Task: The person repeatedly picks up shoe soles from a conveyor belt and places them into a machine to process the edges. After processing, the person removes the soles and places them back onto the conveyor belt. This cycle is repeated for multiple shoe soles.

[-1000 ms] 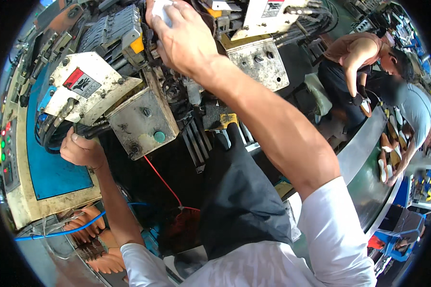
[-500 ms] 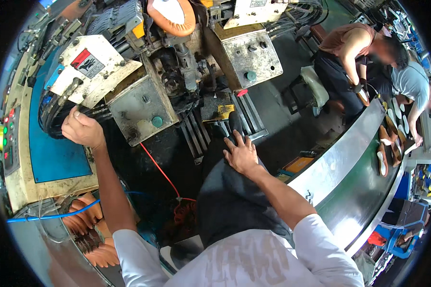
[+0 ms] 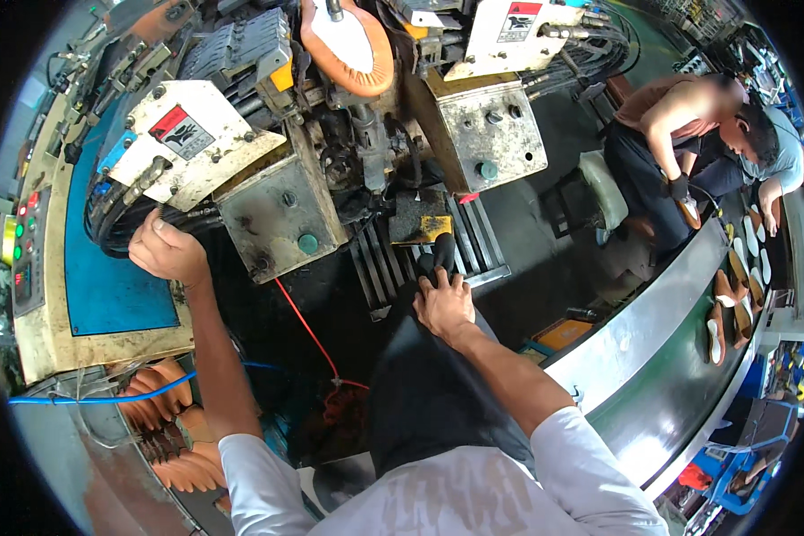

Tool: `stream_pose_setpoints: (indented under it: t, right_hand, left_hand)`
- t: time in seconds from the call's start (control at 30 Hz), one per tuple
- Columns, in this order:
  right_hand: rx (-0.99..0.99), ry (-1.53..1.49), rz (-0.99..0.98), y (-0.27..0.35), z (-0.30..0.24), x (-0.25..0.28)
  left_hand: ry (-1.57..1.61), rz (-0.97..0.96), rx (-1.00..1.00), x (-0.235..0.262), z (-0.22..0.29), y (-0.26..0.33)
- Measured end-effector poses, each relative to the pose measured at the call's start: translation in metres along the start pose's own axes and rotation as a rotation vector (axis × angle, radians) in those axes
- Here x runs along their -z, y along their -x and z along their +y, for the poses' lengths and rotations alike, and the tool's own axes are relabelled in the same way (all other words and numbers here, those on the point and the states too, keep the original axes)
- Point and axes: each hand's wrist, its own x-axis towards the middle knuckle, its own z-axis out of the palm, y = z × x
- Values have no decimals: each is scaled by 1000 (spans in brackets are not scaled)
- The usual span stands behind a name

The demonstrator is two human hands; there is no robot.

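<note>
My left hand (image 3: pixel 168 250) is raised beside the machine's bundle of black hoses (image 3: pixel 107 223). Its fingers are curled in, thumb against fingertips; whatever may be between them is hidden. Flat on my dark-trousered leg (image 3: pixel 420 384), near the knee, rests my right hand (image 3: pixel 445 306), fingers apart and holding nothing. In front of me stands a worn cream-coloured machine (image 3: pixel 281 214) with green buttons and a warning label. An orange-brown shoe upper (image 3: pixel 380 82) with a white sole side facing up sits at its top centre.
Orange-brown shoe pieces (image 3: pixel 183 460) are stacked at lower left, under a blue hose (image 3: pixel 89 401). To the right runs a green conveyor (image 3: pixel 661 393) with several shoes (image 3: pixel 716 335). Two co-workers (image 3: pixel 657 116) bend over its far end. A red cable (image 3: pixel 311 330) hangs near my leg.
The view has shifted slightly, so the machine appears farther right and lower. My left hand stays curled by the hoses and my right stays on my leg. The farther co-worker's arm has moved.
</note>
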Motion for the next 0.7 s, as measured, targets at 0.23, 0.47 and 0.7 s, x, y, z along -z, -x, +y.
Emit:
stream_pose_setpoints:
  t: [0.23,0.47,0.7]
  right_hand:
    - [16,19,1,-11,3,0]
    - [-25,16,-5,-15,11,0]
    - [-31,38,-4,-15,15,2]
  left_hand:
    - [-3,4,1,-2,-5,3]
    - [-28,-14,1,-2,-3,3]
    - [-6,-4,14,-1,1,0]
